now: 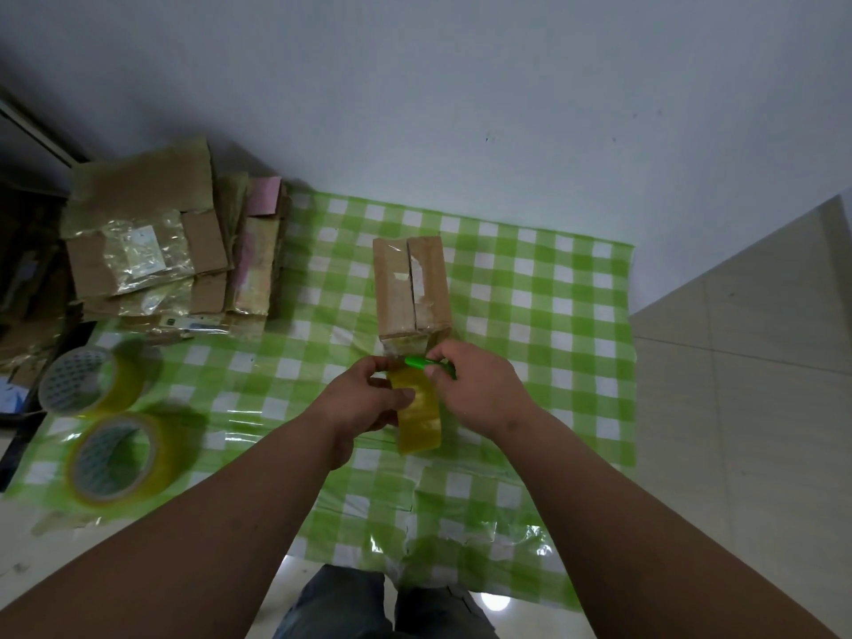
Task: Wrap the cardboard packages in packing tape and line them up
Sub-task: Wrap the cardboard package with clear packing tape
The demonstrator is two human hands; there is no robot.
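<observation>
We stand over a green-and-white checked cloth spread on the floor against a pale wall. At its far left corner lies a heap of cardboard packages, glossy with tape; we cannot count them, as they overlap. Near the left edge lie two spare rolls of yellowish packing tape, one beside the other, well apart from our hands. In the middle of the cloth sits the one cardboard package in work, its long axis running away from us toward the wall, its near end just beyond our fingers and level between both hands, so neither arm has the longer reach. A third tape roll is gripped on edge in our left hand, fingers curled round it, and a strip seems to run from it up to the package's near end, though the join is half hidden. Our right hand is closed round a small green cutter, whose tip lies across the strip between roll and box. We judge that the coming move is a cut across the tape just at the box's near face; the blade must travel sideways, across the long axis, while the left hand keeps the strip taut.
</observation>
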